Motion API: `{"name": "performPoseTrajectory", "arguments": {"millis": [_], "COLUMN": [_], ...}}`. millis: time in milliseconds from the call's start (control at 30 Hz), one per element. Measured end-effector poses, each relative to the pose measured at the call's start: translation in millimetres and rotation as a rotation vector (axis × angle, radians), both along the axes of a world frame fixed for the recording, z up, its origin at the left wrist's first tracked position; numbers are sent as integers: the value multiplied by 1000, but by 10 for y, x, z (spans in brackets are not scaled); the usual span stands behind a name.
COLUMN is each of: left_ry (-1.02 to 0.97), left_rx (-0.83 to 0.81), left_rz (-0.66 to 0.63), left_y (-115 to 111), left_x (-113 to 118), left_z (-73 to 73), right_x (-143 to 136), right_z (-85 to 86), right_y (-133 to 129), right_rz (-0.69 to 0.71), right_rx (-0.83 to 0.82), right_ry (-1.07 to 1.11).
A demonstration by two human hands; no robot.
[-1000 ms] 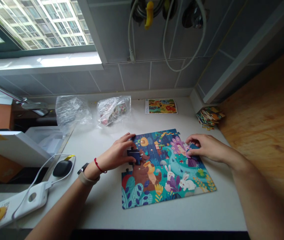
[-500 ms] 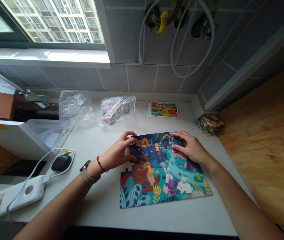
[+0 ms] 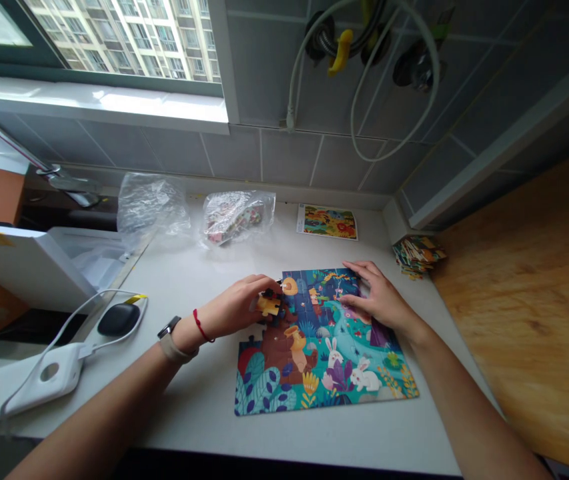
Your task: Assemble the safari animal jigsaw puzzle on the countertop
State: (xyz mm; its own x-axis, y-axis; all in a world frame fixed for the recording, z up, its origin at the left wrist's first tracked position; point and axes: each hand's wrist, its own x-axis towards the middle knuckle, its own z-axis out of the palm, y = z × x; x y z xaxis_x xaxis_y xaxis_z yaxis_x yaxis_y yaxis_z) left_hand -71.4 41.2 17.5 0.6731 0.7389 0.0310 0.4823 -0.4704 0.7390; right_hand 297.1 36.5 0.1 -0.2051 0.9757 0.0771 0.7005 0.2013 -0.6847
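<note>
Left hand (image 3: 244,307) grips puzzle pieces (image 3: 269,305) between thumb and fingers, at the puzzle's (image 3: 321,340) upper left edge. Right hand (image 3: 378,298), fingers spread, rests on its upper right corner.

The left hand (image 3: 239,307) holds puzzle pieces (image 3: 268,305), 1 showing yellow, at the upper left edge of the puzzle (image 3: 309,347), which shows 2 white rabbits. The right hand (image 3: 381,300) touches its upper right part, thumb apart from the fingers. Farther back on the white counter (image 3: 199,413) lie 2 clear bags (image 3: 238,219), a picture card (image 3: 327,222) and a pile of pieces (image 3: 417,257).
</note>
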Motion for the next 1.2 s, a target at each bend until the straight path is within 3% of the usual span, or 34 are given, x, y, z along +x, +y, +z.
{"name": "performPoseTrajectory", "arguments": {"millis": [300, 533, 700, 833, 967, 1067, 1200], "left_ry": [-21, -91, -198, -301, -431, -417, -446], "left_rx": [-13, -104, -118, -173, -217, -171, -160], "left_rz": [59, 136, 238, 353, 450, 499, 506], "left_y": [-14, 37, 89, 132, 156, 149, 108], "left_x": [-19, -46, -15, 1, 12, 36, 98], "left_z": [-56, -100, -122, -192, -251, -263, -256], "right_x": [-102, -95, -71, -49, -56, -91, -163], "right_z": [74, 50, 130, 123, 60, 47, 67], "right_y": [-80, -96, -96, -82, -73, -87, -143], "right_rz": [-34, -47, -39, -80, -113, -129, -124], "right_rx": [88, -20, -113, -70, -50, -69, -195], "right_ry": [58, 174, 116, 90, 182, 265, 381]}}
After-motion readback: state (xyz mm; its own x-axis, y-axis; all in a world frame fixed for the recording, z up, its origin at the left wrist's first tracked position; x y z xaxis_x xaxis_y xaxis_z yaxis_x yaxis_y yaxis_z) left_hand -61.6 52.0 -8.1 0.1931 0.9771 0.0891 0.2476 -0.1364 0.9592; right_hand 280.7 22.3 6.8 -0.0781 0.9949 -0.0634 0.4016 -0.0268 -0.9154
